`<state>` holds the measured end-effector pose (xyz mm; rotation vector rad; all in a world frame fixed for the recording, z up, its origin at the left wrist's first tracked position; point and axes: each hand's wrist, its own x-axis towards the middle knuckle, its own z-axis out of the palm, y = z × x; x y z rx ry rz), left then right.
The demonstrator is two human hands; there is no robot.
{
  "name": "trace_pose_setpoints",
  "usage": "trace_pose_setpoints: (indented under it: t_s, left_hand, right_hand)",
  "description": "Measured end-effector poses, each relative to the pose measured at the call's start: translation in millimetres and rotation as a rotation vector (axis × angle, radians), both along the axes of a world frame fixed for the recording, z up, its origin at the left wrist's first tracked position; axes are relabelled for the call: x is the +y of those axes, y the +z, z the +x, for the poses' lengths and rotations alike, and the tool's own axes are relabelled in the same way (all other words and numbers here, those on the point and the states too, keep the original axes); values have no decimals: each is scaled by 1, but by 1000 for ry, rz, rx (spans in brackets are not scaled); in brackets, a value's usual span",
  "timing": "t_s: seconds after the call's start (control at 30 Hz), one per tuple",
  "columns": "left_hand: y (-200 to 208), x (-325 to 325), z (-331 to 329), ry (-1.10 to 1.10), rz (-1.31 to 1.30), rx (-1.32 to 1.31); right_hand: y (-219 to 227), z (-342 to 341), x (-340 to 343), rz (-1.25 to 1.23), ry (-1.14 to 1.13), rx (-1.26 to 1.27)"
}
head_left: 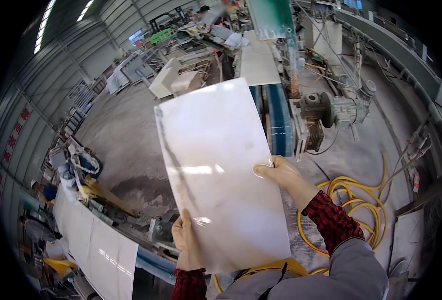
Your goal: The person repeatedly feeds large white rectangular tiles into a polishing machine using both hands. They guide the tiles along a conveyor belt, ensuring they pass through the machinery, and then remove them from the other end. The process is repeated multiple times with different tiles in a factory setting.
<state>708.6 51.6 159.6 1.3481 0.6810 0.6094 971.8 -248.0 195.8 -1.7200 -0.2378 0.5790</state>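
A glossy white rectangular slab with grey-brown veins, like polished stone or tile, is held up tilted in front of me. My left hand grips its left edge near the lower corner, with some fingers hidden behind it. On the opposite long edge, my right hand is closed around the side, thumb lying on the shiny face. Light reflections streak across the surface. Just beyond the slab is a conveyor with a blue belt, which carries a pale slab farther back.
A motor with a gearbox juts out right of the conveyor. Coiled yellow hose lies on the floor at the right. More white slabs rest on a line at the lower left, with people beyond them. A pale block stands ahead.
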Motion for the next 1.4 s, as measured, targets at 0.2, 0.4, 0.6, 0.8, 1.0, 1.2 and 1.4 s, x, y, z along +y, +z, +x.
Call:
trace_pose_setpoints:
  t_s: [0.2,0.4,0.6,0.8,1.0,1.2,1.4]
  left_hand:
    - [-42,-26,77,-185,-71,156]
    - [-78,-27,144,-317,-116,277]
    - [-103,-9,261,-297,78,425]
    - [-111,19,355,-388,13,421]
    - [-138,38,434,-491,-102,423]
    - [-117,39,462,-539,-58,420]
    - [-95,54,488,-599,-239,339]
  right_hand:
    - [-35,27,-44,-7,-211,82]
    - [-59,52,-64,93,-321,129]
    - [-101,134,-45,16,-221,-156]
    - [-106,220,-14,-87,-533,209]
    - [-136,293,-5,-211,-547,232]
    - [-134,300,-28,-346,-396,219]
    - [-148,220,-55,-444,-126,-93]
